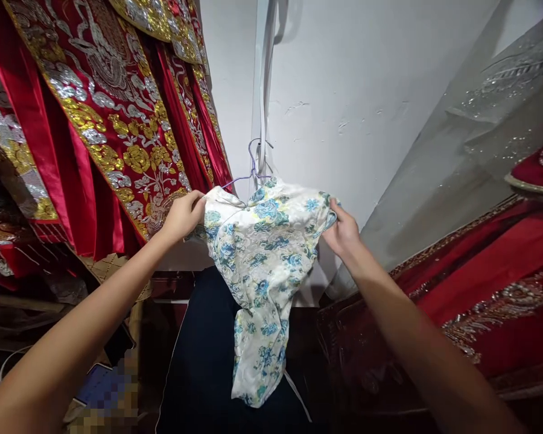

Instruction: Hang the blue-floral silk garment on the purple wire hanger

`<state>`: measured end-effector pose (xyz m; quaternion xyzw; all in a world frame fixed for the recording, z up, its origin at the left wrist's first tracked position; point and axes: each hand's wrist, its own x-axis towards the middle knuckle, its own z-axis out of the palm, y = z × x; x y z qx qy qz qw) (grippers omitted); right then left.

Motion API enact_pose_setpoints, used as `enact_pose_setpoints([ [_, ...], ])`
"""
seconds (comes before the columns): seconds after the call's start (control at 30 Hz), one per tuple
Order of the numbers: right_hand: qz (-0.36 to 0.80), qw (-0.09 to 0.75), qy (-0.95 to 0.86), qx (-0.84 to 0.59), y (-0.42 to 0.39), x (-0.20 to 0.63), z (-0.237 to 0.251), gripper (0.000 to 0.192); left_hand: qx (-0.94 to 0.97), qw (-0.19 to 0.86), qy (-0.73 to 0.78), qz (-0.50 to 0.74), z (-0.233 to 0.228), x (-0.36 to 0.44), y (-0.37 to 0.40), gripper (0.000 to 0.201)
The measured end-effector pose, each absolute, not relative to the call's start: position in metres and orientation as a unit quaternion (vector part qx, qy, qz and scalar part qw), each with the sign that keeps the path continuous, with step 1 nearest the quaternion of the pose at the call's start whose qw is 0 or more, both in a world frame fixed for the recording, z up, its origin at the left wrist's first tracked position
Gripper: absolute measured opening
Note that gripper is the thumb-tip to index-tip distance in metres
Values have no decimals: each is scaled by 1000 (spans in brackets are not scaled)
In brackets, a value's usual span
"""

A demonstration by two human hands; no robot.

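Note:
A white dress with blue and green flowers (pixel 262 253) hangs on a thin purple wire hanger (pixel 252 172), its lower part trailing over my dark trousers. At its left shoulder, my left hand (pixel 187 212) pinches the cloth between thumb and fingers. My right hand (pixel 342 230) grips the opposite shoulder near the sleeve opening, and some of its fingers are hidden behind the fabric. Between my two hands the neckline is spread out. The hanger's hook shows above the collar.
Red costumes with gold and silver embroidery (pixel 136 138) hang on the left. A pale upright pole (pixel 260 72) stands against the white wall (pixel 353 90). On the right are a sheer sparkling cloth (pixel 493 108) and red beaded garments (pixel 502 277). A phone-like screen (pixel 97 383) lies at lower left.

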<state>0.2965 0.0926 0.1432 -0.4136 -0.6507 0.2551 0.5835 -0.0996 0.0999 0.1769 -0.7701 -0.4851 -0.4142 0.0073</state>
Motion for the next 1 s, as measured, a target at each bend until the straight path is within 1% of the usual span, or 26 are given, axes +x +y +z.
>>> enact_pose_setpoints([
  [0.07, 263, 608, -629, -408, 95, 296, 169, 77, -764, -28, -485, -425, 183, -87, 106, 35],
  [0.1, 262, 605, -633, -406, 94, 292, 181, 77, -760, -53, -485, -429, 188, -80, 110, 39],
  [0.17, 283, 588, -647, -394, 85, 278, 200, 77, -757, -97, -478, -434, 196, -70, 119, 43],
  [0.27, 386, 531, -675, -337, 56, 253, 211, 68, -760, -130, -460, -441, 199, -62, 128, 41],
  [0.3, 427, 488, -696, -308, 45, 247, 211, 65, -762, -144, -453, -440, 197, -60, 129, 39],
  [0.33, 466, 426, -726, -273, 35, 244, 210, 63, -764, -164, -445, -437, 193, -60, 129, 38],
  [0.43, 545, 178, -802, -166, 19, 247, 203, 60, -755, -239, -405, -456, 182, -56, 120, 37],
  [0.47, 549, 136, -811, -152, 19, 250, 199, 61, -748, -259, -386, -474, 180, -54, 114, 38],
  [0.5, 537, 138, -817, -161, 21, 252, 193, 65, -742, -274, -365, -490, 180, -51, 107, 38],
  [0.53, 504, 181, -822, -194, 25, 253, 186, 72, -741, -283, -344, -503, 181, -46, 99, 39],
  [0.57, 445, 243, -828, -240, 30, 252, 177, 83, -743, -290, -323, -509, 185, -41, 90, 39],
  [0.6, 365, 299, -834, -288, 35, 249, 168, 96, -749, -299, -303, -508, 190, -35, 81, 39],
  [0.63, 273, 335, -841, -327, 39, 244, 159, 108, -753, -315, -283, -504, 195, -29, 72, 38],
  [0.67, 183, 348, -850, -352, 42, 239, 150, 116, -752, -338, -262, -502, 201, -22, 63, 38],
  [0.7, 104, 349, -857, -364, 44, 233, 143, 119, -747, -369, -239, -499, 206, -15, 55, 39],
  [0.73, 41, 351, -860, -369, 45, 228, 137, 118, -738, -407, -216, -494, 209, -9, 48, 40],
  [0.8, -41, 377, -847, -373, 45, 221, 133, 109, -710, -482, -174, -482, 214, 2, 38, 39],
  [0.9, -98, 416, -815, -392, 42, 224, 142, 96, -634, -553, -142, -521, 213, 8, 34, 32],
  [0.97, -124, 409, -811, -400, 40, 232, 152, 86, -593, -578, -144, -542, 209, 7, 40, 28],
  [1.0, -136, 403, -808, -407, 40, 238, 156, 81, -581, -582, -156, -546, 205, 5, 44, 31],
])
